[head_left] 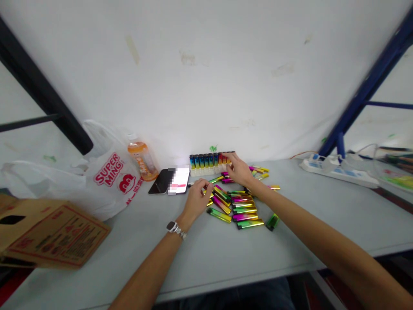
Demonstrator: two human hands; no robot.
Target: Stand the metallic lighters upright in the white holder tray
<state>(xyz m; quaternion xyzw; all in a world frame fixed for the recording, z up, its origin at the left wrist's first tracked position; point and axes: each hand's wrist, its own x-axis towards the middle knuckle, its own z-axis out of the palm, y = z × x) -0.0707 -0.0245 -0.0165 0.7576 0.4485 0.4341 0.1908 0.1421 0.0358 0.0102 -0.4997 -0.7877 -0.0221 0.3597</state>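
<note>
My right hand (240,170) is closed at the right end of a row of upright blue and red lighters (206,160), its fingertips on a lighter there. The row stands in a pale holder (201,171) against the wall; my hand hides part of its right end. My left hand (197,198) is curled, with thumb and fingers together, over the left edge of the loose lighters; what is in it is hidden. Green, yellow and magenta lighters (247,211) lie stacked side by side below my right hand. Several more, including a green-yellow lighter (219,215), lie scattered between my hands.
A dark green piece (272,221) lies right of the stack. Left are a phone (161,181), an orange drink bottle (142,159), a white plastic bag (106,172) and a cardboard box (58,234). A white power strip (338,172) lies at the right by a blue post (364,86).
</note>
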